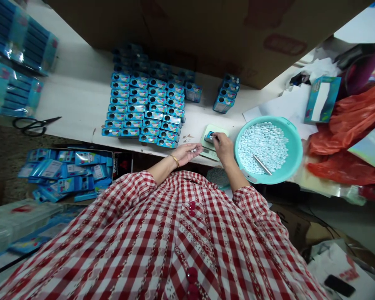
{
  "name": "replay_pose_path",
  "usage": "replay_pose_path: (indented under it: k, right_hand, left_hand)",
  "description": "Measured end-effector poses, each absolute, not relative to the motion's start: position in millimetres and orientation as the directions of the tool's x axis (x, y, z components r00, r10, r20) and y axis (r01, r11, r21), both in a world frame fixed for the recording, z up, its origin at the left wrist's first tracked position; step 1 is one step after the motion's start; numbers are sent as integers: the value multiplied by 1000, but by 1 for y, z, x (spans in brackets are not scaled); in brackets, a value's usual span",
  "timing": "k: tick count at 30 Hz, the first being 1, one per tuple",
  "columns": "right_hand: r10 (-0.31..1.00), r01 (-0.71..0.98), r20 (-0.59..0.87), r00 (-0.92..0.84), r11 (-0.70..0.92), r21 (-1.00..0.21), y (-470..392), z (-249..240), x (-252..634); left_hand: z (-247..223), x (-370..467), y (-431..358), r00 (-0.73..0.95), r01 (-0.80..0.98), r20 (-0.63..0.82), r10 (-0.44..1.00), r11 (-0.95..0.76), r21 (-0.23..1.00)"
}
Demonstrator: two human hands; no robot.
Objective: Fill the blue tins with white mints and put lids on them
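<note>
1. Taking twelve o'clock as straight away from me, the small blue box (pixel 209 136) sits on the pale green scale (pixel 220 130), slightly right of my middle.
2. My right hand (pixel 224 148) is the nearer one: its fingers are bent together right at the box, which lies at about ten o'clock from my knuckles. I cannot tell whether they pinch the box, a pellet or nothing.
3. The box's long axis is hard to read, since my fingers cover part of it.
4. My left hand (pixel 186 154) is palm up, fingers loosely spread, with a few white pellets (pixel 193 150) lying in it. From that palm, the box is at about two o'clock.
5. At three o'clock from my right hand stands the turquoise basin (pixel 296 146), holding a pellet heap (pixel 264 141) and a metal rod (pixel 262 165).
6. Rows of blue boxes (pixel 145 108) stand toward ten or eleven o'clock from my left hand.
</note>
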State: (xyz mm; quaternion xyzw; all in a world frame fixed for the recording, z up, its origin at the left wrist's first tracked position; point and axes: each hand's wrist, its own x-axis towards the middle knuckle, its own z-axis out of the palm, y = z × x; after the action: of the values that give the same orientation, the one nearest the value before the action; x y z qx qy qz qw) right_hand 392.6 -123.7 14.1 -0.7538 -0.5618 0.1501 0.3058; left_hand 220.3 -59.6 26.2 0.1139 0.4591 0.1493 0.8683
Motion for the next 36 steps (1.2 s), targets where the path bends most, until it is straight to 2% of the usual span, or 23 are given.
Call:
replay_pose_path:
  k: [5,13,17,22,29,36]
  right_hand:
    - [910,765,205,360,-163,-623,-140,19,398]
    - [694,645,296,656,-311,-698,-196,25,413]
    - [623,601,289,727,-372,-707,-203,17,424]
    - [716,628,252,651,-321,-709,-189,17,425]
    - [896,800,182,406,-252,-544,-159,15,416]
    - [953,844,63,297,-231,-483,-139,-1,413]
  left_hand:
    - [22,207,-63,489,-156,-802,344,939,307]
    - [22,176,-62,441,-159,-828,346,938,307]
    - [20,169,-61,398,-159,-840,369,929,334]
    - [18,164,-61,351,-152,-854,385,923,353]
    - [12,153,-58,297,-187,-878,376,924,332]
    - [6,145,-54,275,-234,-878,391,913,334]
